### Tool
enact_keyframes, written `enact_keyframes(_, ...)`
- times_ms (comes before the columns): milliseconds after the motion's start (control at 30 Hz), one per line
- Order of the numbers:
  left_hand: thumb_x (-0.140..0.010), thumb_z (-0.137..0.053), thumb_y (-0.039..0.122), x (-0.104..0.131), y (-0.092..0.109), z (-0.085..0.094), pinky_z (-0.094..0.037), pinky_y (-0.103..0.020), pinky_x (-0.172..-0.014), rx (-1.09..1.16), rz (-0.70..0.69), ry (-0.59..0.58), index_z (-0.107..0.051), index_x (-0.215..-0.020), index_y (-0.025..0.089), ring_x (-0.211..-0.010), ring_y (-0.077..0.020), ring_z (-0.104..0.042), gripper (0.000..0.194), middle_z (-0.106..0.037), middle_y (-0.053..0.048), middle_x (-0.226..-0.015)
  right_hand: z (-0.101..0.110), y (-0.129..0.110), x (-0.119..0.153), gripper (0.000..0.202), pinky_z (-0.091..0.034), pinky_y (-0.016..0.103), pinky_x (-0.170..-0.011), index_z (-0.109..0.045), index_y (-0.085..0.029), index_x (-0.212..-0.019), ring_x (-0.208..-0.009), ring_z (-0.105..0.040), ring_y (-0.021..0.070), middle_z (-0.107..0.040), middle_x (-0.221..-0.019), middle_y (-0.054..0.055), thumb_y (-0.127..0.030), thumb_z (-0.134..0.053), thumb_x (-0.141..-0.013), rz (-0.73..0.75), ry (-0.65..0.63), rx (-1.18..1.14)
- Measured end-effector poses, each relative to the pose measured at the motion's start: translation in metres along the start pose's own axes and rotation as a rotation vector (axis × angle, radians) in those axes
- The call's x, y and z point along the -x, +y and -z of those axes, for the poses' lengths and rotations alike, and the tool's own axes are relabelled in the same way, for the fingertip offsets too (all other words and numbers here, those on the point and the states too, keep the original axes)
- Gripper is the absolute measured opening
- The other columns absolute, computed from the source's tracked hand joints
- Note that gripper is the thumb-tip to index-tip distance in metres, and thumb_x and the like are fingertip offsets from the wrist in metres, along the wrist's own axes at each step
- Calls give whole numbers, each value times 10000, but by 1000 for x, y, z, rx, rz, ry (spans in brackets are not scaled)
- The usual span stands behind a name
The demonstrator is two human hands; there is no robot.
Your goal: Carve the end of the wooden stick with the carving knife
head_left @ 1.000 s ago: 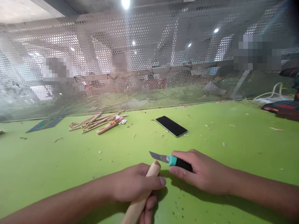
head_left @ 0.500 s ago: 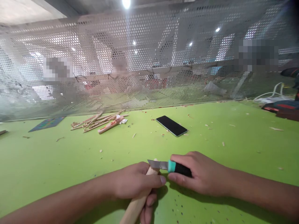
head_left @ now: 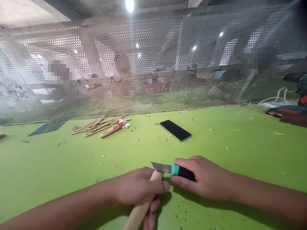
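My left hand (head_left: pixel 141 188) is wrapped round a pale wooden stick (head_left: pixel 139 213), which slants up from the bottom edge of the view. Its thumb lies across the stick just below the upper end. In my right hand (head_left: pixel 203 179) is a carving knife (head_left: pixel 176 170) with a black and teal handle, the fingers closed on the grip. The bare blade points left and lies across the stick's upper end, at or just above the wood. Whether the edge is biting into it I cannot tell.
A black phone (head_left: pixel 175 130) lies beyond my hands. Several thin wooden sticks (head_left: pixel 96 126) are piled back left, by a flat dark card (head_left: pixel 47 127). A power drill (head_left: pixel 291 108) stands at far right. Wood chips dot the green table (head_left: pixel 72 166); a perforated screen (head_left: pixel 148 64) runs behind.
The knife blade has shifted slightly up and away, toward the tip of the stick, exposing more of the wood's end. Both hands keep their grip, and the view has moved slightly.
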State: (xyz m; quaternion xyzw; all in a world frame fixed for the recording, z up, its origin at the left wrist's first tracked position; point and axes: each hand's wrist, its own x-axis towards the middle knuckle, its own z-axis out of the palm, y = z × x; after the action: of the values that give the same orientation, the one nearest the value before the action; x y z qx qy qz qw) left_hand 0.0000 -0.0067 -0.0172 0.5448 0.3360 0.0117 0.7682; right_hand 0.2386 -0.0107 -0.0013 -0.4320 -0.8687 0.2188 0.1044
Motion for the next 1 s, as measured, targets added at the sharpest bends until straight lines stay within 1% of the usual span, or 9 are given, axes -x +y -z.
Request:
enact_keyframes(167, -941, -502, 432, -2, -1, 2, -573, -337, -556, 7, 17, -12, -509, -642, 193, -377, -143, -560, 383, -546, 10, -507, -2, 5, 1, 429, -241, 240, -516, -563, -204, -810, -544, -447, 127, -549, -648, -19, -601, -536, -972, 43, -15, -28)
enact_keyframes(300, -956, -480, 406, -1, 1, 2, -573, -310, -561, -10, -10, -34, -523, -637, 187, -381, -130, -558, 389, -536, 13, -504, -4, 7, 2, 439, -220, 237, -494, -530, -207, -779, -499, -389, 110, -479, -602, -46, -611, -582, -944, 75, -38, -23)
enact_keyframes(400, -950, -485, 415, 0, 2, 2, -572, -310, -551, -11, -8, -31, -526, -654, 190, -382, -132, -557, 374, -539, 13, -509, -4, 6, 2, 444, -223, 237, -501, -537, -206, -788, -509, -406, 115, -500, -615, -38, -617, -562, -954, 67, -22, -2)
enact_keyframes(533, -933, -507, 465, 0, 3, 2, -573, -316, -546, -12, -10, -29, -525, -673, 192, -400, -140, -567, 378, -544, 12, -528, -3, 3, 2, 444, -221, 238, -501, -543, -204, -793, -512, -419, 120, -515, -616, -30, -617, -557, -957, 48, -15, 6)
enact_keyframes(800, -942, -511, 478, -1, 3, 3, -577, -335, -538, 1, 3, -47, -523, -722, 197, -393, -144, -564, 358, -541, 21, -538, -5, 5, 4, 441, -217, 240, -507, -535, -205, -790, -516, -417, 119, -512, -616, -34, -614, -572, -952, 53, -2, 15)
enact_keyframes(1000, -957, -495, 432, 1, 3, 0, -581, -336, -550, 17, -13, -18, -516, -728, 198, -384, -141, -563, 329, -535, 24, -536, -4, 3, 3, 445, -216, 236, -500, -541, -203, -793, -511, -420, 117, -523, -617, -32, -618, -574, -951, 45, -16, -7)
